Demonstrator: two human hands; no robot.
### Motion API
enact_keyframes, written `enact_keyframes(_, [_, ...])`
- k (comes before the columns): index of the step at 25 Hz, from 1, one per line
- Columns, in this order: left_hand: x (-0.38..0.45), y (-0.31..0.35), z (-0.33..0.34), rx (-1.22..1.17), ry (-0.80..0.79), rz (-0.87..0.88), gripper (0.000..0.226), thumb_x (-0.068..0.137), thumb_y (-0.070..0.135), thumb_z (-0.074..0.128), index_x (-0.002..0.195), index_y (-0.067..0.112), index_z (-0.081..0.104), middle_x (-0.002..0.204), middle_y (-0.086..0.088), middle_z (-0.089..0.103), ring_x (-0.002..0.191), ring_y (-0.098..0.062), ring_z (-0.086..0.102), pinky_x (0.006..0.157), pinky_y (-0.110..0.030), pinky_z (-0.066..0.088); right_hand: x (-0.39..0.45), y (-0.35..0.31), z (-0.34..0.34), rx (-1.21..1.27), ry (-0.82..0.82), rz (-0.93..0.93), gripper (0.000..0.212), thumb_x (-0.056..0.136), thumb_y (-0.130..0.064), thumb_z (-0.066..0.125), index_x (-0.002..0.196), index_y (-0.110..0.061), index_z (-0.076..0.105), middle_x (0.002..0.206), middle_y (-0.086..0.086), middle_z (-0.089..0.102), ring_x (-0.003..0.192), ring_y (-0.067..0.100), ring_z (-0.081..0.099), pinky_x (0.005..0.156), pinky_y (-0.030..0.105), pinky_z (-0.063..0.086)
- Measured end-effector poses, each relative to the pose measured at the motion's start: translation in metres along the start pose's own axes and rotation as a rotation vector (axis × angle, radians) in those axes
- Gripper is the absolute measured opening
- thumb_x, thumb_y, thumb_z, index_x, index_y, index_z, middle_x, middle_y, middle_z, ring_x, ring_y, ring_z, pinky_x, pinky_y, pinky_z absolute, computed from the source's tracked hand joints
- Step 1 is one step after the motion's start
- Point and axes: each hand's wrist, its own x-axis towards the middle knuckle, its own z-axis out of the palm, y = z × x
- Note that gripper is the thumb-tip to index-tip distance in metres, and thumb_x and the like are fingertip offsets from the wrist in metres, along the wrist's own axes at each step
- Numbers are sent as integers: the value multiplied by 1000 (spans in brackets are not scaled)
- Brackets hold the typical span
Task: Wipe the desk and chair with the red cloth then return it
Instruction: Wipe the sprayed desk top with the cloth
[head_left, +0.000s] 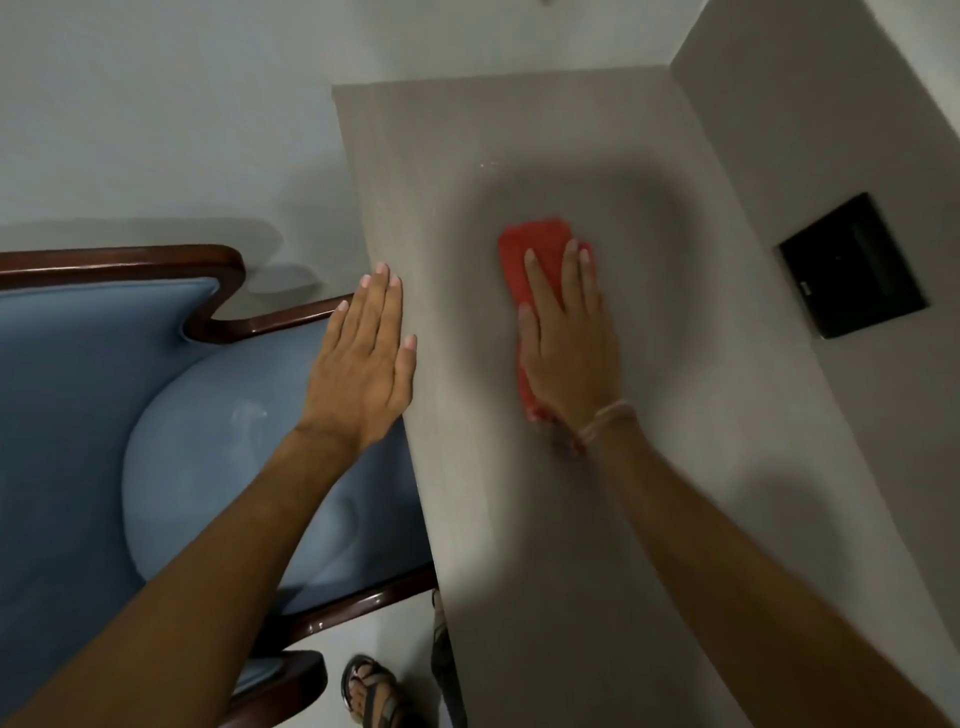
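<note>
The right hand (569, 338) presses flat on the red cloth (535, 270) on the worktop (597, 545) (fingers extended); the left hand (363, 358) hovers open, empty, at its left edge.

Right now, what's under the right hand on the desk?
The red cloth, pressed flat on the desk by the right hand. Its far end and left edge show; its middle is covered.
</note>
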Motion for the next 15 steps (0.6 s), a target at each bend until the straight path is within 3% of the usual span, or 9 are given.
enact_keyframes(3, [-1,-1,0,-11,-10,-1,67,104,36,16,161,3,8,171,-16,6,160,-27,5,131,-46,12,-155,26,-11,2,-73,-108,58,108,-42,25,164,-31,15,175,6,6,163,26,7,130,46,25])
enact_keyframes(5, [-8,0,1,-17,-9,0,67,104,37,15,161,2,7,171,-17,6,160,-27,4,131,-46,11,-194,65,-26,-26,-90,-57,57,107,-45,23,163,-34,19,175,7,10,161,28,16,125,51,32])
enact_keyframes(7, [-15,3,0,-40,-9,-9,66,105,35,18,161,3,7,171,-16,5,160,-26,3,131,-45,11,-154,86,-30,-69,-49,108,59,105,-43,26,162,-25,27,172,17,17,159,35,22,124,56,34])
enact_keyframes(9, [-20,5,0,-73,-23,-1,65,105,33,21,161,3,7,172,-16,4,160,-25,3,131,-44,9,-73,61,-25,-60,20,212,60,105,-36,32,162,-18,28,170,26,15,159,40,16,127,55,27])
enact_keyframes(12, [-20,-1,-1,-114,-31,35,66,105,35,19,161,4,7,172,-14,5,160,-23,4,131,-44,9,-14,-18,-2,6,-21,5,60,106,-37,36,163,-24,24,172,21,13,161,37,11,131,51,21])
enact_keyframes(15, [-11,-9,-3,-81,-26,39,68,102,39,14,162,6,8,172,-11,6,160,-22,6,131,-47,12,-64,-18,10,13,-49,-262,60,105,-38,34,163,-29,22,173,13,16,162,30,11,131,48,23])
